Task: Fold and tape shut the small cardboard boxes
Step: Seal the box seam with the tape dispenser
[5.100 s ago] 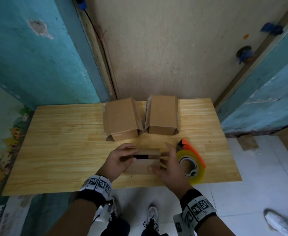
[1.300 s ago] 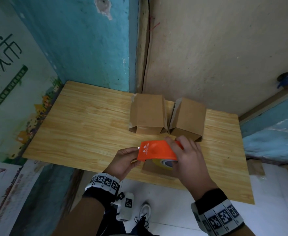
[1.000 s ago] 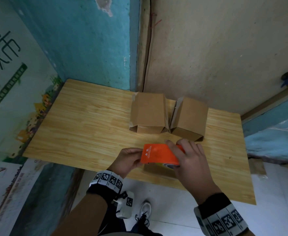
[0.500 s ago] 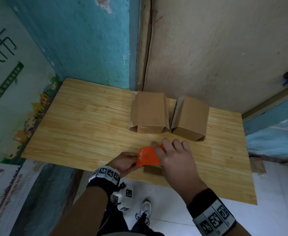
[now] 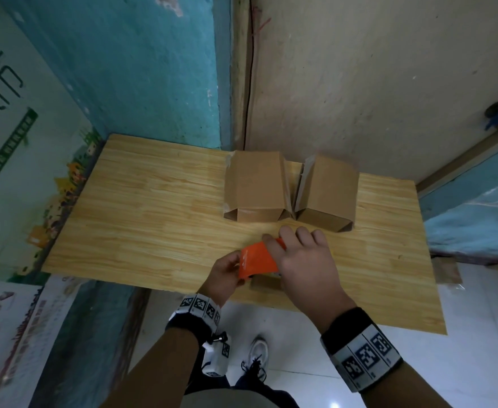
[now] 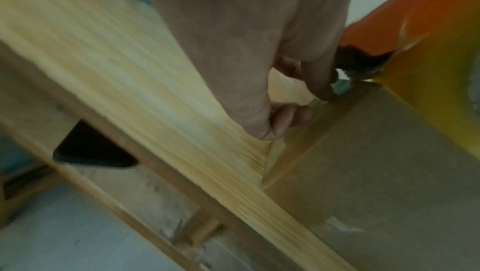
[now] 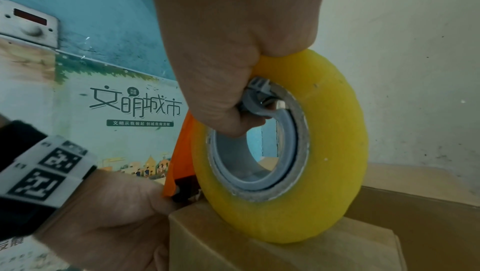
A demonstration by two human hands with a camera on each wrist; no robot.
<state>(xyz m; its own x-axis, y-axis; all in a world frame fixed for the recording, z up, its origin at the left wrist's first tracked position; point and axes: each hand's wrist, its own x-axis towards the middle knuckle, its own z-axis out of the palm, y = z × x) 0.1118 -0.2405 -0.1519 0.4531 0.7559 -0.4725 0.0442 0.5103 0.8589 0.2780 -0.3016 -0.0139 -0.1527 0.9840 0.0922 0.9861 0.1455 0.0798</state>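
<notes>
Directly beneath right hand [image 5: 306,260] (gripping tape [image 7: 283,148]): box [image 7: 285,255]

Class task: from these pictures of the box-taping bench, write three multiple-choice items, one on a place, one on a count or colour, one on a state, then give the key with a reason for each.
1. Where is the tape roll?
A. on the near box
B. on the floor
C. on a far box

2. How many boxes stand at the back of the table?
A. one
B. two
C. four

3. What is the right hand doing?
A. resting flat on the table
B. hanging idle
C. gripping the tape dispenser

Key:
1 A: the right wrist view shows the yellow roll touching the top of the near box.
2 B: the left box and the right box stand side by side.
3 C: its fingers curl through the roll's core and over the orange dispenser.
</notes>
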